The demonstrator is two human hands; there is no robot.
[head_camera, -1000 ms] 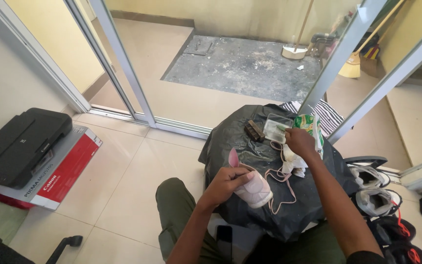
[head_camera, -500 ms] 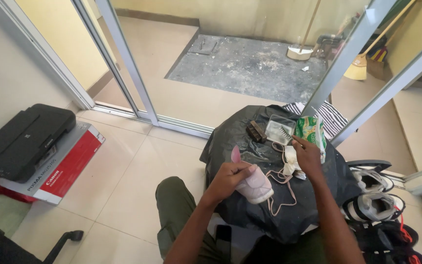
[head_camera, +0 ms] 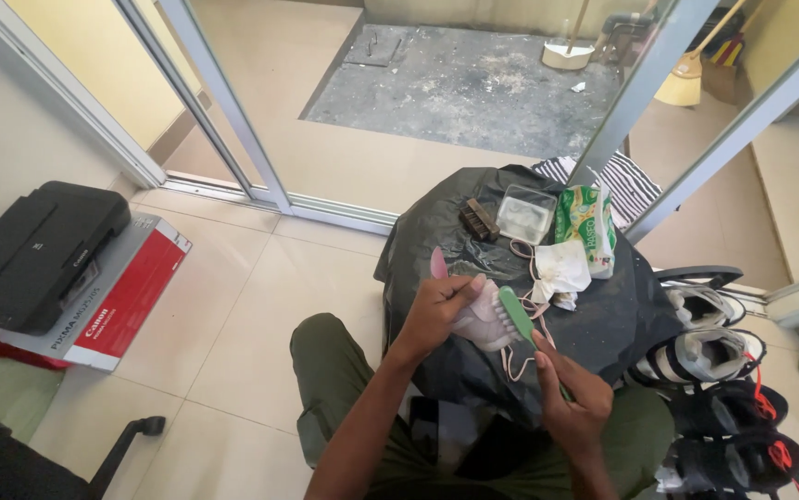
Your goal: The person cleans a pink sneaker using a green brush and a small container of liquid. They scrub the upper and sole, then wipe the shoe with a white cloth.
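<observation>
Head view looking down, left hand (head_camera: 441,310) closed around a pale pink shoe (head_camera: 484,319) over a black plastic sheet (head_camera: 603,324), right hand (head_camera: 573,403) gripping a green brush (head_camera: 516,315) against the shoe, white cloth (head_camera: 561,268) nearby.

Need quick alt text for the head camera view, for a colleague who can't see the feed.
Seen from above, a seated person's left hand holds a pale pink shoe while the right hand presses a green brush to it, over a black plastic sheet. On the sheet lie a dark brush, clear tub, green packet and white cloth; a black printer sits left.
</observation>
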